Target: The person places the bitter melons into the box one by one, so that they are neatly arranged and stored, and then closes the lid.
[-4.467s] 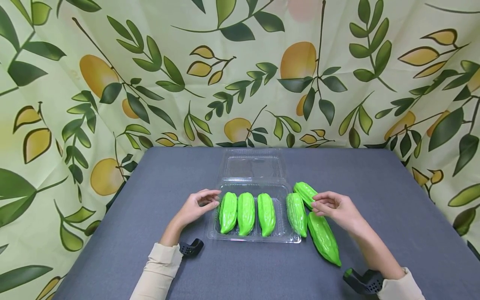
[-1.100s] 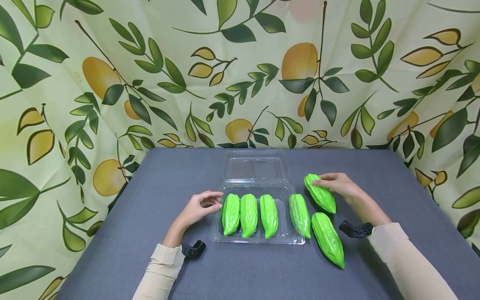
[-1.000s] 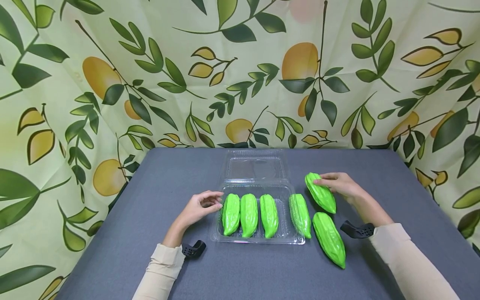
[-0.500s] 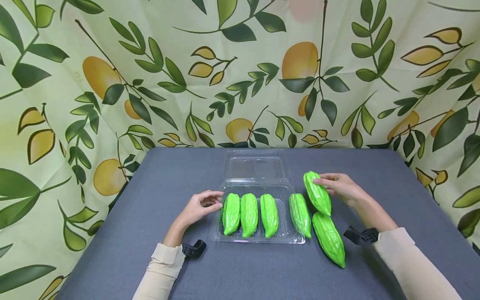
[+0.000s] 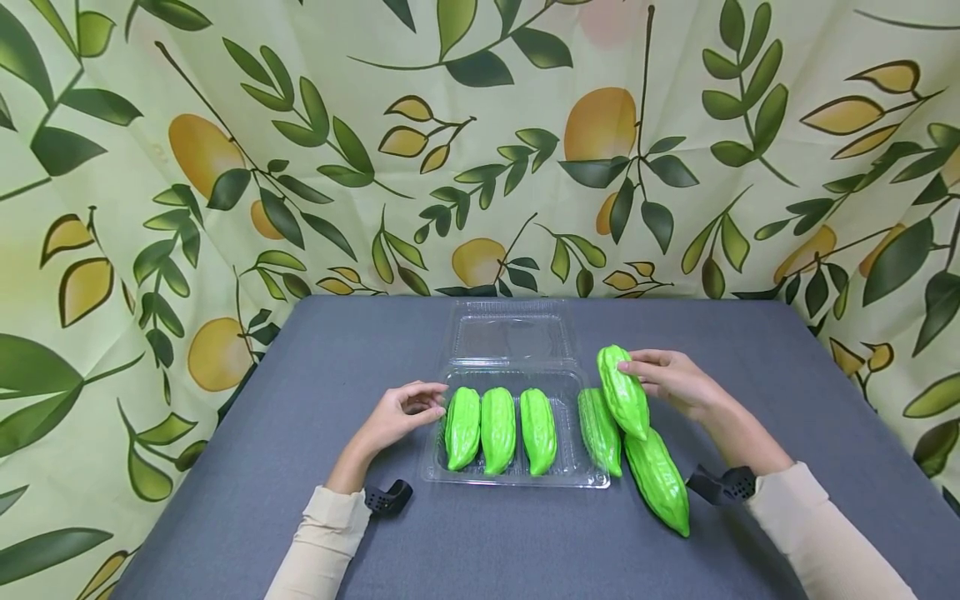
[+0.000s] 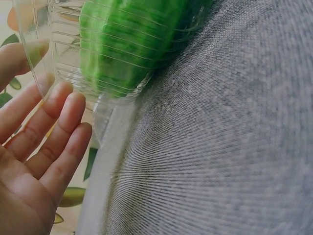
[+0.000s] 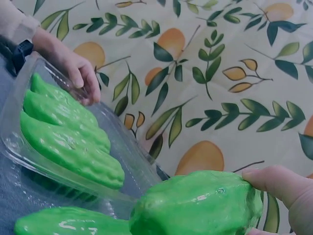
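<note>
My right hand point(image 5: 675, 382) pinches the upper part of a bright green, ridged bitter melon point(image 5: 621, 396). The right wrist view shows the thumb on one side of the held melon point(image 7: 195, 203). Its lower tip overlaps another bitter melon point(image 5: 660, 492) on the table. At the left rim of the clear plastic clamshell box point(image 5: 517, 481), my left hand point(image 5: 393, 419) rests with loosely bent fingers. Up close, its fingertips point(image 6: 73, 100) touch the thin plastic edge. Three bitter melons lie side by side in the box, the middle one point(image 5: 498, 429) close to the left one.
One more bitter melon point(image 5: 595, 421) lies along the box's right side, partly seen through the plastic rim. The box's lid point(image 5: 513, 329) lies folded back behind it. A grey cloth covers the table point(image 5: 360, 350), and a leaf-patterned curtain point(image 5: 315, 208) hangs behind and beside it.
The right hand has taken hold of the far loose melon, first drawn back and right, then turned more upright and carried left towards the box. The left hand stays at the rim.
</note>
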Tool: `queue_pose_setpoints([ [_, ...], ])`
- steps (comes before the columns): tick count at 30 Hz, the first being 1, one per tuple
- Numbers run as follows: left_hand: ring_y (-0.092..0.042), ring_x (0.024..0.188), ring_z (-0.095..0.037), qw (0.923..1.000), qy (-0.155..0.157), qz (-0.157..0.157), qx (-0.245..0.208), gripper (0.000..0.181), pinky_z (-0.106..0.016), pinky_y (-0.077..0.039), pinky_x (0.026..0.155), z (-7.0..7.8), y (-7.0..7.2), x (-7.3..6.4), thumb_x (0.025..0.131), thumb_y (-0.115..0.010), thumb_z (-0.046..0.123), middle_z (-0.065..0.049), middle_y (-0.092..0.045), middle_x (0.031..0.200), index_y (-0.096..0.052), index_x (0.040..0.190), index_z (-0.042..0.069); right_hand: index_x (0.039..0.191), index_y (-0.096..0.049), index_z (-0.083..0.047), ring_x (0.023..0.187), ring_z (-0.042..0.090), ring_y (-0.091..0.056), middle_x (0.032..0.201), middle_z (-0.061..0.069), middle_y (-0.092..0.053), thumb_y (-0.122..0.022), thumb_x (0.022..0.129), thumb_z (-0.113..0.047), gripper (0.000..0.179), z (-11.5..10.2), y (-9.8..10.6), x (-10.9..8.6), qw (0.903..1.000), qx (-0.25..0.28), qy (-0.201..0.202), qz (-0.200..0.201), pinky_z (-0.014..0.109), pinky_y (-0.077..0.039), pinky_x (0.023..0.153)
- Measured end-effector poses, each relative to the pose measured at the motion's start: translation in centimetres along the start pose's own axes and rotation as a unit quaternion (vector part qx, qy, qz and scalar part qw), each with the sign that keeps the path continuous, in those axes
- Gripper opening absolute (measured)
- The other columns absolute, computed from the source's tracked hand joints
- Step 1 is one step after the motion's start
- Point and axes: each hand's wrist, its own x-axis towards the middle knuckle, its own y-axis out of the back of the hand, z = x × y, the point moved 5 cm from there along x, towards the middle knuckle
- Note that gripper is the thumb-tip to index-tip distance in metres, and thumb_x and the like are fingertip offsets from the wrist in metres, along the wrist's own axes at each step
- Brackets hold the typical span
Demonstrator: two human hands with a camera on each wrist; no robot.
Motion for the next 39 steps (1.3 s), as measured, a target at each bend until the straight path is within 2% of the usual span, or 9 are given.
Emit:
queue_pose_setpoints([
  [5,-0.059,0.088,0.005,1.0000,0.003,-0.003,-0.002,0.036,-0.015,-0.053,0.084,0.0,0.0,0.0,0.088,-0.066,0.003,-0.032,-0.063,0.110,-0.059,0.122,-0.010,0.147,-0.022,0.012,0.127,0.026,-0.049,0.152,0.031,-0.028,-0.051,0.099,-0.035,0.073,-0.2,-0.6,-0.1,1.0000,0.004,0.001,-0.003,0.044,-0.041,0.114],
  [11,-0.060,0.087,0.005,1.0000,0.000,-0.003,-0.006,0.036,-0.015,-0.053,0.082,0.2,0.0,0.0,0.088,-0.066,0.002,-0.032,-0.062,0.112,-0.059,0.122,-0.010,0.146,-0.023,0.012,0.106,0.002,-0.055,0.151,0.031,-0.030,-0.053,0.098,-0.033,0.072,-0.7,-1.1,-0.4,0.9996,0.025,0.014,-0.005,0.023,-0.049,0.099],
  [16,-0.059,0.087,0.006,1.0000,-0.003,-0.003,0.000,0.036,-0.014,-0.053,0.083,0.2,-0.1,0.0,0.088,-0.066,0.002,-0.032,-0.063,0.111,-0.059,0.121,-0.010,0.146,-0.023,0.012,0.098,-0.005,-0.054,0.149,0.031,-0.031,-0.054,0.098,-0.031,0.072,-0.7,-1.6,-0.5,0.9991,0.037,0.020,-0.008,0.017,-0.049,0.092],
  [23,-0.060,0.087,0.006,1.0000,0.001,-0.004,-0.001,0.036,-0.014,-0.053,0.083,0.1,-0.1,0.1,0.088,-0.066,0.003,-0.031,-0.063,0.113,-0.060,0.122,-0.009,0.146,-0.024,0.011,0.109,0.003,-0.053,0.150,0.029,-0.032,-0.055,0.098,-0.032,0.071,-0.7,-2.2,-0.4,0.9992,0.033,0.020,-0.009,0.027,-0.049,0.102],
  [31,-0.059,0.088,0.006,1.0000,0.005,-0.004,0.001,0.037,-0.014,-0.053,0.084,0.1,-0.1,0.0,0.088,-0.066,0.003,-0.030,-0.063,0.114,-0.059,0.122,-0.008,0.147,-0.023,0.010,0.108,0.002,-0.053,0.151,0.029,-0.031,-0.055,0.097,-0.031,0.072,-0.9,-3.0,-0.5,0.9987,0.045,0.020,-0.017,0.025,-0.048,0.101],
  [39,-0.060,0.087,0.006,1.0000,-0.003,0.000,0.002,0.037,-0.013,-0.053,0.083,0.1,-0.1,0.0,0.088,-0.066,0.003,-0.031,-0.062,0.113,-0.059,0.121,-0.010,0.147,-0.024,0.009,0.126,0.022,-0.048,0.151,0.028,-0.031,-0.055,0.097,-0.032,0.072,-1.1,-3.8,-0.7,0.9986,0.049,0.016,-0.014,0.030,-0.046,0.105],
])
